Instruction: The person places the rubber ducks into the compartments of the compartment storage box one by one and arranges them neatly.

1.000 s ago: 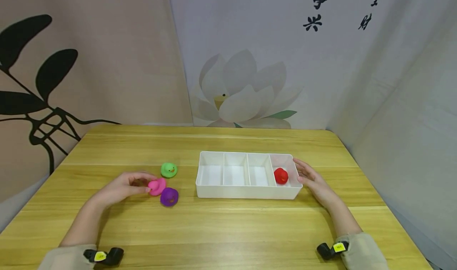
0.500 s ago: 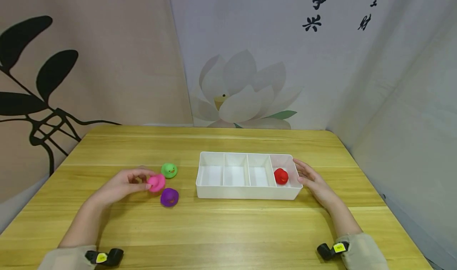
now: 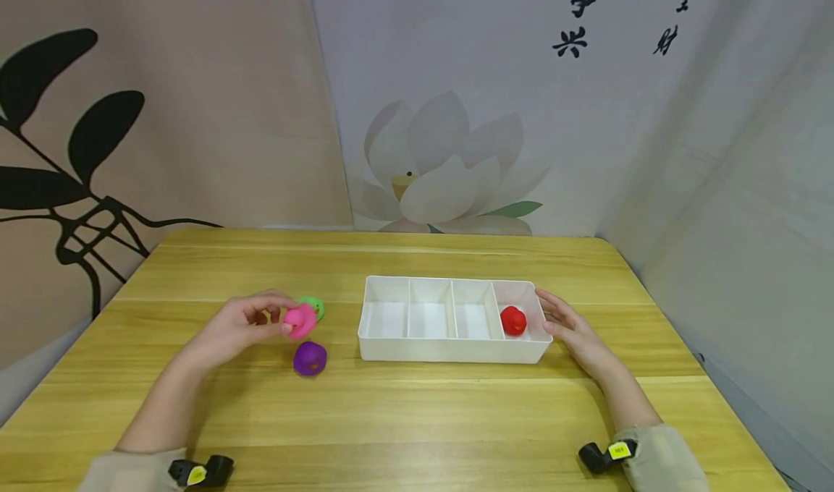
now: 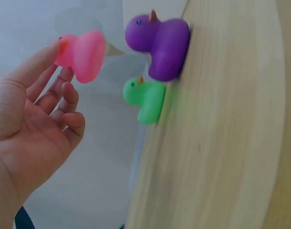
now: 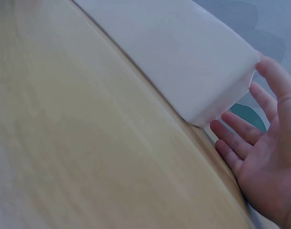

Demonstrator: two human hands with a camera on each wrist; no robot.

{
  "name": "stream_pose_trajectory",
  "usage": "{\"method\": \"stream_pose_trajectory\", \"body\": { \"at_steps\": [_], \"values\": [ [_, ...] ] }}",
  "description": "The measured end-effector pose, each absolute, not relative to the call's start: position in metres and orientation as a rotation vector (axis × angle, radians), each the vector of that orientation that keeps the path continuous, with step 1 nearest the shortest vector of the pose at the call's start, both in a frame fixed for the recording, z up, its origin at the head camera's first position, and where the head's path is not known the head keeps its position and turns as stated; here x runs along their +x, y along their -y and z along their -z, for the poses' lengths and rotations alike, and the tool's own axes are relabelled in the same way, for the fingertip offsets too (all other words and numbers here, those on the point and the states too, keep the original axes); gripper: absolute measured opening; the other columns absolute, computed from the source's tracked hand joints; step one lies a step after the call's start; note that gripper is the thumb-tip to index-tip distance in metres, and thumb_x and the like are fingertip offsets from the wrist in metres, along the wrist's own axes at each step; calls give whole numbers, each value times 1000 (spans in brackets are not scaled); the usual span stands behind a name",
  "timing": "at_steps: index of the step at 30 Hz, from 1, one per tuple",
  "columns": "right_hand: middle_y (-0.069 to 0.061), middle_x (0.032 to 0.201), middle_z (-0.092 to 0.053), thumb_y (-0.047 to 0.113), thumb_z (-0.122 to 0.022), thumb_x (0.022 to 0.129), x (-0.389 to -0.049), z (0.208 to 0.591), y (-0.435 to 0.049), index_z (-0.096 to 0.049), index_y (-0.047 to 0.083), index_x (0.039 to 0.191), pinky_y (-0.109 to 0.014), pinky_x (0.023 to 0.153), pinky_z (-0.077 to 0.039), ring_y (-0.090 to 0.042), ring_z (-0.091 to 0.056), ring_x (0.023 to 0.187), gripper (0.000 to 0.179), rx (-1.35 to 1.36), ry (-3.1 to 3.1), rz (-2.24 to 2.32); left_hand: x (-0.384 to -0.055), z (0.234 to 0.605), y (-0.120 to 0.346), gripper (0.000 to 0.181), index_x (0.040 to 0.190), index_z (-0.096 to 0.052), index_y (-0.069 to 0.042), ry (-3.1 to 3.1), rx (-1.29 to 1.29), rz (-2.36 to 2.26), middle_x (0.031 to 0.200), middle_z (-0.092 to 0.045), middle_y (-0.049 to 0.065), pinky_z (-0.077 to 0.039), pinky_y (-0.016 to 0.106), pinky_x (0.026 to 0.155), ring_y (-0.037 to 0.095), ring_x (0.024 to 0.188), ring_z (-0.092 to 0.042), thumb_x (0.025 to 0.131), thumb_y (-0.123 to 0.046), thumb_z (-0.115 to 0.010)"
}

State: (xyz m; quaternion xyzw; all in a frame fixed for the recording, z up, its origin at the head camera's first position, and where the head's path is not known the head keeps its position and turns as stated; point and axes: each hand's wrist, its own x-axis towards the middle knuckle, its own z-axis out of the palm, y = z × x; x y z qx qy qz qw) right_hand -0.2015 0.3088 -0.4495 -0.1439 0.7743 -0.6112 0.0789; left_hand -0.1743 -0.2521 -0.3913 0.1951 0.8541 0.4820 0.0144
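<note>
rounded pink duck [image 4: 90, 56] has risen, pinched by left fingers [image 4: 39, 62]; spread right fingers [image 5: 235, 140] touch smooth tray [image 3: 423, 350].

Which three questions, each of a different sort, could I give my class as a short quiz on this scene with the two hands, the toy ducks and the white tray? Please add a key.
1. Multiple choice: What colour is the toy duck that the left hand holds?
A) purple
B) pink
C) green

2. True or false: The right hand touches the white divided tray.

3. Fill the gap: In the head view, counting from the left, the red toy duck sits in the ____ compartment.

Key:
1. B
2. True
3. fourth
</note>
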Motion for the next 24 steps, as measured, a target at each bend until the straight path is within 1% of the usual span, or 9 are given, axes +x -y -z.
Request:
{"method": "stream_pose_trajectory", "body": {
  "at_steps": [4,9,12,16,19,24],
  "values": [
    [-21,149,-29,13,-50,97,-202,449,-309,-27,12,151,-20,96,-34,-33,-29,133,58,-433,-2316,1832,-172,386,242,26,111,-69,-8,-2681,585,-1513,105,-59,8,-42,28,59,19,73,-49,87,-17,-72],
    [-21,149,-29,13,-49,98,-202,450,-309,-27,11,151,-20,96,-34,-35,-28,133,58,-432,-2312,1833,-169,381,228,26,110,-69,-6,-2676,642,-1556,94,-59,8,-40,26,56,18,69,-47,86,-13,-73],
    [-21,149,-29,13,-49,98,-202,450,-310,-26,12,151,-21,96,-34,-35,-27,134,58,-425,-2312,1830,-168,378,218,26,109,-70,-7,-2648,663,-1583,90,-58,8,-39,27,56,17,68,-45,85,-13,-74],
    [-21,149,-29,13,-49,98,-203,450,-310,-27,11,151,-21,96,-34,-36,-27,134,58,-429,-2309,1835,-166,376,206,25,108,-71,-11,-2620,660,-1605,94,-60,6,-38,27,57,19,69,-45,83,-16,-76],
    [-21,149,-29,13,-49,98,-203,451,-310,-27,12,151,-21,96,-35,-36,-27,134,58,-438,-2308,1836,-164,376,197,25,107,-71,-12,-2597,677,-1631,96,-61,5,-38,27,58,21,71,-46,83,-15,-76],
    [-22,149,-29,13,-49,98,-202,451,-310,-27,11,151,-21,96,-35,-36,-27,134,57,-435,-2309,1833,-162,374,183,24,106,-72,-12,-2572,704,-1667,95,-61,4,-38,28,59,21,74,-46,82,-15,-77]
  ]
}}
